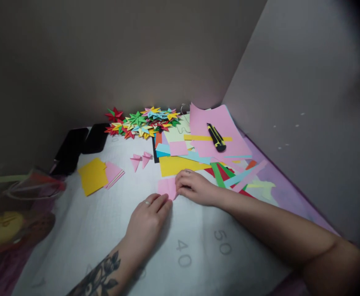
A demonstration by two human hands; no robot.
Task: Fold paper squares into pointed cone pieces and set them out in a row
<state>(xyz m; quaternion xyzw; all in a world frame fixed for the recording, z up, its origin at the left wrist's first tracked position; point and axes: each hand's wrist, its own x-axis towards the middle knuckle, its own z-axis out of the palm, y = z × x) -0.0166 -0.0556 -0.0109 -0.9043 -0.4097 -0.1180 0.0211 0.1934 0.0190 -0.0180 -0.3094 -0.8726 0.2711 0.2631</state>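
Observation:
A small pink paper piece (167,188) lies on the white cutting mat (112,230). My left hand (147,220) rests flat beside it, fingers stretched out, fingertips touching its lower edge. My right hand (194,187) is curled, its fingers pinching the paper's right edge. Two small folded pink triangles (141,159) lie just beyond. A stack of yellow squares (92,176) and pink squares (114,172) sits to the left.
A heap of folded multicoloured paper stars (143,121) lies at the back wall. Loose coloured sheets and strips (217,164) spread to the right, with a yellow-black utility knife (216,137) on a pink sheet. Two dark phones (81,144) lie at back left; a plastic bag (16,201) at left.

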